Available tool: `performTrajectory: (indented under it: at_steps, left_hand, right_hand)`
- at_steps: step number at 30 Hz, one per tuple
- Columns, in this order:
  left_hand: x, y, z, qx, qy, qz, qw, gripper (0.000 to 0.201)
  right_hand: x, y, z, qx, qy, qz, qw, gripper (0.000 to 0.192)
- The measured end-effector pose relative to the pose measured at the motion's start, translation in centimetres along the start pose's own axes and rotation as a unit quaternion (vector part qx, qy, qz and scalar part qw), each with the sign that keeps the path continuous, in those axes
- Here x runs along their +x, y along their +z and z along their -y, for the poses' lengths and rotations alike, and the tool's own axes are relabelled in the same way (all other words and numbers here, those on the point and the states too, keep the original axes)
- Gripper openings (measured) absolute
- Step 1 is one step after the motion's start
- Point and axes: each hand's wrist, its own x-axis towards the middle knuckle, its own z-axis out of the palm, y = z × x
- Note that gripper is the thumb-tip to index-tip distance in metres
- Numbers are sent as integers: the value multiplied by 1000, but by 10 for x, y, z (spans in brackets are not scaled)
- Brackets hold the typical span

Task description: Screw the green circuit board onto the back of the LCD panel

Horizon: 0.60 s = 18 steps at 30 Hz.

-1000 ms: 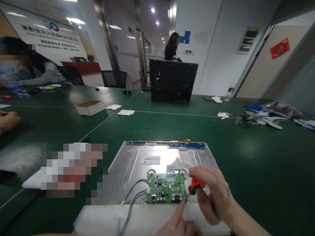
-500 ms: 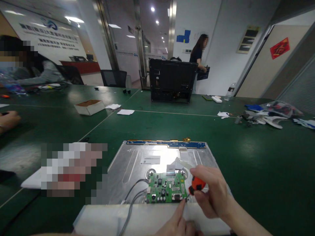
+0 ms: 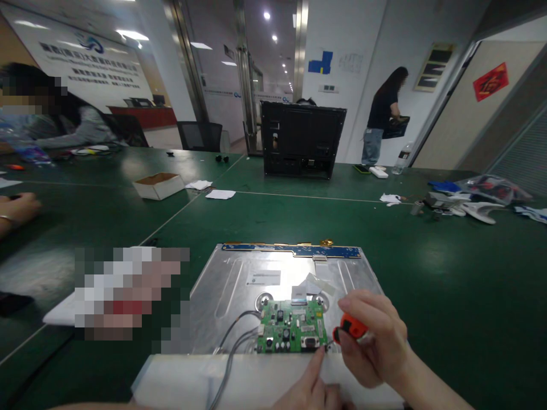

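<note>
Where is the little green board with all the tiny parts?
The green circuit board sits low in the middle of the head view, on the silver metal panel, just left of the right hand holding an orange-handled screwdriver.

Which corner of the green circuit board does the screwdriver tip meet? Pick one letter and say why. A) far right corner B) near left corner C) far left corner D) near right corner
D: the right hand holds the orange-handled screwdriver with its tip down at the near right corner of the green circuit board, where the left hand also points.
</note>
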Motion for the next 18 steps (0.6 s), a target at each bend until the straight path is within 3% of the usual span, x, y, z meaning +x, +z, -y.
performTrajectory:
  at_steps: [5, 12, 18]
  left_hand:
    - [-4, -1, 0, -8, 38, 66, 997, 18]
    - [3, -2, 1, -12, -12, -5, 1000, 27]
    - [9, -8, 6, -18, -13, -6, 1000, 21]
  right_hand:
    - [2, 0, 0, -28, -2, 13, 1000, 28]
    - [1, -2, 0, 20, 2, 22, 1000, 28]
    - [1, -5, 2, 13, 9, 23, 1000, 33]
